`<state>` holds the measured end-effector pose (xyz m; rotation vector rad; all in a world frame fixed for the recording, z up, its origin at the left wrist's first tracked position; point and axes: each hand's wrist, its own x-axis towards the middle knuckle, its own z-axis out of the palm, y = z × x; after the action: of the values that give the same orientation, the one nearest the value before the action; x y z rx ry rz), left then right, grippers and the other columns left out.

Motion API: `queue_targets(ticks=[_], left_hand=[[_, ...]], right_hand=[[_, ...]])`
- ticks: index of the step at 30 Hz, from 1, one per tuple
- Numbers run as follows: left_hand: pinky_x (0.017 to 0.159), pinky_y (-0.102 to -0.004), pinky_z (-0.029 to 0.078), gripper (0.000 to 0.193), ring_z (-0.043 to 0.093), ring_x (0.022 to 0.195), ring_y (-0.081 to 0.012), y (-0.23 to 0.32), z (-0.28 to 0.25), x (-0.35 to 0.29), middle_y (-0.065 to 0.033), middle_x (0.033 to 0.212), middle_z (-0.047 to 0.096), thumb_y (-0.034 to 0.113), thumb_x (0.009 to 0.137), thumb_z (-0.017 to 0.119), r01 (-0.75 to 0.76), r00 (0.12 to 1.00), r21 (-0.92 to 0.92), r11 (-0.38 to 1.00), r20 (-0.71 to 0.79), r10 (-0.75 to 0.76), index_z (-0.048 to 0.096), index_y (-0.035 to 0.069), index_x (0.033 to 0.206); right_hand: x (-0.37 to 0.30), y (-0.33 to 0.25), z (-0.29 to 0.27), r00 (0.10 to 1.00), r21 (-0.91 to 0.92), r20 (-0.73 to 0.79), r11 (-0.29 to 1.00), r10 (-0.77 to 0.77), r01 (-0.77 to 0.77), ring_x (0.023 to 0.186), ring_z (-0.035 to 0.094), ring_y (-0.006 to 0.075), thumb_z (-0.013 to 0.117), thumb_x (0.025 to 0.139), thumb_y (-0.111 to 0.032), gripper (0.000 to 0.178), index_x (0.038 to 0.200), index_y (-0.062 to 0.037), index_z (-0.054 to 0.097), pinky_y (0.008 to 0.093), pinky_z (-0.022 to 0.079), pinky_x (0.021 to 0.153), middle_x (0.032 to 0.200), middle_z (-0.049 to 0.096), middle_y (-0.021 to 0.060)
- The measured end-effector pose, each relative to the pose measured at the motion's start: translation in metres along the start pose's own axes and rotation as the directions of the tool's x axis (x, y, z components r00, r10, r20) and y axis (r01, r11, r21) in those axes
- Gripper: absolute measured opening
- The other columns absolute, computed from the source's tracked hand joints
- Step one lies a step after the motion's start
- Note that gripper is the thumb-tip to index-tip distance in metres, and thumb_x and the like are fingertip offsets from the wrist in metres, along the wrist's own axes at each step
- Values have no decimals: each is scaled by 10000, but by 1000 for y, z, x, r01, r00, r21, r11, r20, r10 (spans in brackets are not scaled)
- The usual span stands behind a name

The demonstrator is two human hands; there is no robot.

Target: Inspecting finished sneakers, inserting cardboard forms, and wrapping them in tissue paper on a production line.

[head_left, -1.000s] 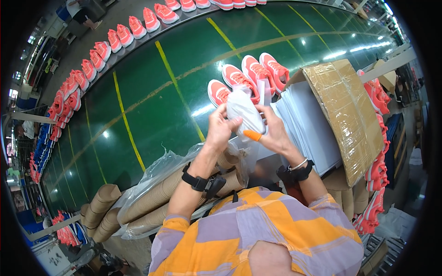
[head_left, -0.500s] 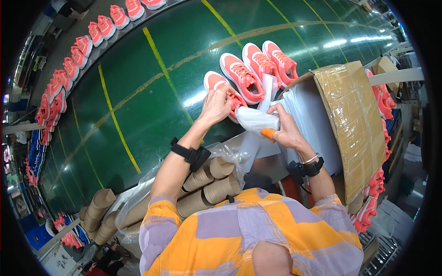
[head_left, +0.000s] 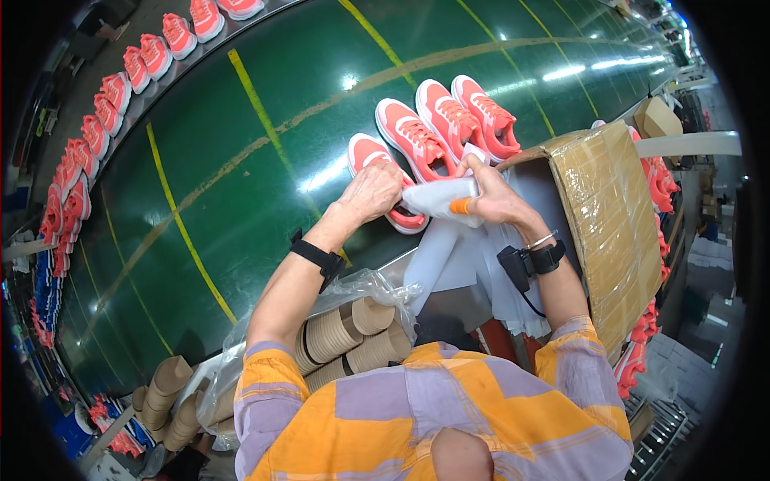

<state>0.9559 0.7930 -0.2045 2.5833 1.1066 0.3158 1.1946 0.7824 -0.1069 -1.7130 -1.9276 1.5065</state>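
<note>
A coral-pink sneaker with a white sole (head_left: 367, 150) lies on the green belt, its toe pointing away from me. My left hand (head_left: 370, 192) is closed over its upper near the laces. In my right hand (head_left: 499, 195), which has an orange wrap on the thumb, is a wad of white paper (head_left: 441, 198). The wad's left end is at the sneaker's opening, beside my left fingers; how far it goes in is hidden. To the right stand three more coral sneakers, the nearest being this sneaker (head_left: 413, 136).
An open cardboard box (head_left: 613, 232) stands by my right arm, with white paper sheets (head_left: 481, 268) beside it. Stacked brown cardboard inserts (head_left: 341, 337) in clear plastic lie near my left elbow. Rows of coral sneakers (head_left: 148, 56) line the far left side of the green belt (head_left: 200, 144).
My right hand has turned and brought the paper wad closer to the sneaker's opening. My left fingers have closed lower over the upper. The view has shifted slightly.
</note>
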Motion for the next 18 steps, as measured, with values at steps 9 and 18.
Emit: queue_targets(ticks=[9, 18], left_hand=[[727, -398, 522, 187, 610, 894, -306, 4, 16, 0, -174, 842, 610, 161, 762, 587, -78, 997, 165, 983, 40, 72, 602, -14, 826], [790, -399, 494, 193, 606, 914, -317, -3, 12, 1, -169, 873, 622, 187, 820, 543, -159, 986, 222, 962, -8, 165, 592, 1, 840]], right_hand=[[-5, -32, 20, 994, -346, -11, 932, 113, -110, 810, 617, 397, 752, 650, -217, 510, 1030, -56, 453, 426, 460, 722, 813, 616, 212], [1, -20, 45, 991, -278, -59, 952, 119, -131, 800, 628, 383, 742, 660, -223, 511, 1029, -62, 428, 432, 467, 704, 811, 624, 204]])
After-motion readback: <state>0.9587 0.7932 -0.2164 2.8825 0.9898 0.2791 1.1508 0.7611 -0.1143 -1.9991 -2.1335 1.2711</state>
